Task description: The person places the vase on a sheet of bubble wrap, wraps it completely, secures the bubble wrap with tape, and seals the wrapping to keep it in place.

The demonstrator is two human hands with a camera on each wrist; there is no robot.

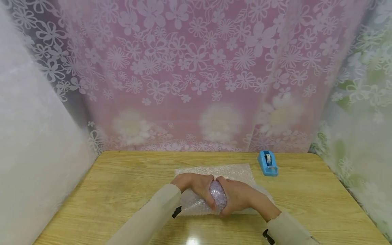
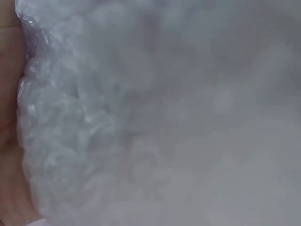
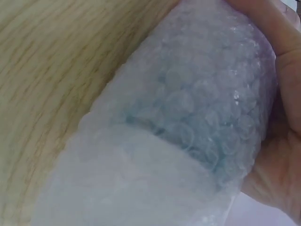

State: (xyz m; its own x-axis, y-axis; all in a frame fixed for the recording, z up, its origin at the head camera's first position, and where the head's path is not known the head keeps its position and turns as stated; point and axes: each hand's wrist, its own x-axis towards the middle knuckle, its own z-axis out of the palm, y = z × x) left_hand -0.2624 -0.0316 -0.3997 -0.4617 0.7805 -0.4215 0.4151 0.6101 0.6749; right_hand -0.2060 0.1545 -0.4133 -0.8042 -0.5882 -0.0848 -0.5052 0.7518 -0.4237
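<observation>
Both hands grip a rounded, purple-tinted item (image 1: pixel 218 196) wrapped in bubble wrap, just above the middle of the table. My left hand (image 1: pixel 197 185) curls round its left side, and my right hand (image 1: pixel 240 196) holds the right side, fingertips close together at the top. Beneath and behind them spreads a sheet of bubble wrap (image 1: pixel 232 172). In the right wrist view the wrapped roll (image 3: pixel 197 94) shows a teal tint under the bubbles, with the right fingers along its side. Bubble wrap (image 2: pixel 70 117) fills most of the left wrist view, the palm at its left edge.
A blue tape dispenser (image 1: pixel 268 164) stands at the back right of the wooden table (image 1: pixel 131 170). A pink flowered curtain (image 1: pixel 183 68) hangs behind the table's far edge, with pale sheeting at both sides.
</observation>
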